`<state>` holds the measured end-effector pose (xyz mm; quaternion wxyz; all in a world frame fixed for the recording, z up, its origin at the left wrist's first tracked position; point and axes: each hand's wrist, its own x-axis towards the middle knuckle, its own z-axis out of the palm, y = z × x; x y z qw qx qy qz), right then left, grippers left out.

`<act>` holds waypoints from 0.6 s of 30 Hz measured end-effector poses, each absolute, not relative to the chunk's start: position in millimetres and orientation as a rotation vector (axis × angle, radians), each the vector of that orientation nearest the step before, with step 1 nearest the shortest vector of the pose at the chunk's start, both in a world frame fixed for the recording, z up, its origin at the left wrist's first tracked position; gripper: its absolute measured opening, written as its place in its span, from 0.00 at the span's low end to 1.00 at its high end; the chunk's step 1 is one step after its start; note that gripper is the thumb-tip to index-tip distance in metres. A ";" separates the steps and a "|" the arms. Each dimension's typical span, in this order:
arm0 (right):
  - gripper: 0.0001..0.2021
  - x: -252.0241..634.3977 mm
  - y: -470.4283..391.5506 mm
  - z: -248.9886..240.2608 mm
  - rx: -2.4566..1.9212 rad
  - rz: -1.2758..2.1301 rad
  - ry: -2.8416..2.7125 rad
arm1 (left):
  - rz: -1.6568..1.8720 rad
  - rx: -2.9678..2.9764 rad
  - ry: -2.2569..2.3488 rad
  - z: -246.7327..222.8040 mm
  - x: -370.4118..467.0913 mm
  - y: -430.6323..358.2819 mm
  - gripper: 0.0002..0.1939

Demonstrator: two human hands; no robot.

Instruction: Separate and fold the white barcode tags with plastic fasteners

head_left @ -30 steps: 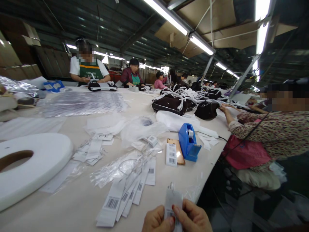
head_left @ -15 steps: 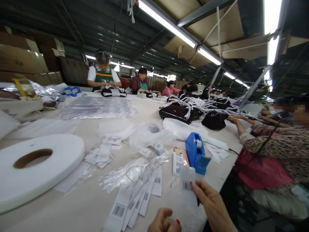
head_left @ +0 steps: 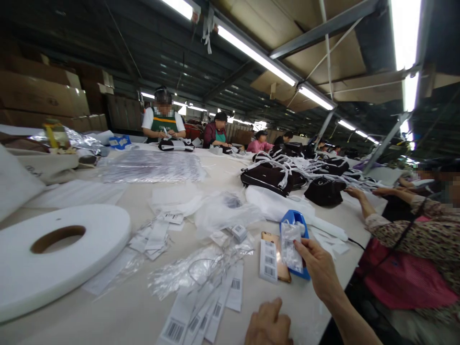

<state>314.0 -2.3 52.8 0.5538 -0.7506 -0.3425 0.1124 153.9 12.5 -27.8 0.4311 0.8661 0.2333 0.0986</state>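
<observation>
My right hand [head_left: 318, 266] pinches a small clear plastic bag [head_left: 292, 244] with a printed label inside, between thumb and fingers. It holds the bag in front of a blue tape dispenser [head_left: 305, 274], partly covering it. Just left of that lies a gold phone [head_left: 283, 269] with a strip of barcode stickers [head_left: 268, 261] on it. At the bottom edge, my left hand [head_left: 268, 326] hovers over the table with loosely bent fingers apart and nothing visible in them. Several white barcode tags [head_left: 194, 316] with strings lie fanned out to its left.
A big white roll [head_left: 108, 239] takes up the table's left side. Clear plastic bags [head_left: 154, 166] are stacked farther back. Dark bags with white straps [head_left: 268, 177] are piled at the far right. A co-worker in a patterned sleeve [head_left: 398, 225] sits right; others work across the table.
My right hand has raised the small bag up and forward, from the near table to in front of the tape dispenser. My left hand has shifted right. The view has tilted slightly.
</observation>
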 end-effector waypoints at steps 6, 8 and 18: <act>0.16 315.3 -31.4 26.2 -1.767 0.308 -0.833 | 0.319 2.433 0.405 -4.9 218.8 42.0 0.27; 0.16 316.4 -41.4 17.2 -1.743 0.341 -0.804 | 0.334 2.490 0.411 -6.9 225.6 50.5 0.27; 0.19 321.5 -17.3 11.2 -1.840 0.208 -0.911 | 0.289 2.610 0.628 -13.1 198.0 95.2 0.36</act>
